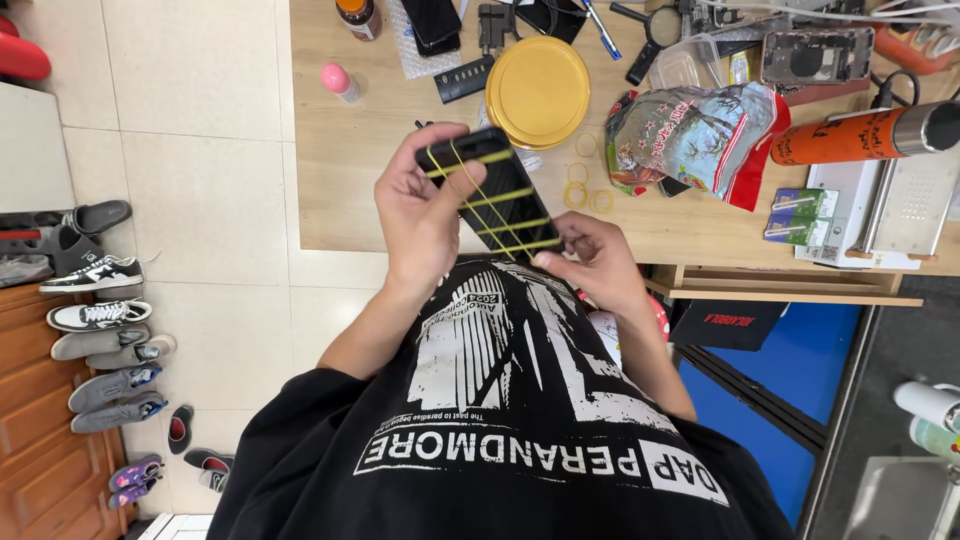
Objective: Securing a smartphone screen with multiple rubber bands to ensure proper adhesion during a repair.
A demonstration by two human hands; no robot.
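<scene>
Wooden bench [350,180] at twelve o'clock; black phone [500,195], banded with yellow rubber bands [497,197], is clasped by left hand [425,205]; a band is pinched by right hand [590,260]; careful stretching judged next.

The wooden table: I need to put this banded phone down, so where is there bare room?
Bare table lies left of the yellow lid, below the pink bottle. Right of the lid it is crowded: rubber bands, snack bag, orange cylinder.

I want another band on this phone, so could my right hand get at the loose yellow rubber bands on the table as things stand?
Probably yes: the rubber bands lie bare on the table just beyond the right hand, but that hand grips the banded phone.
</scene>
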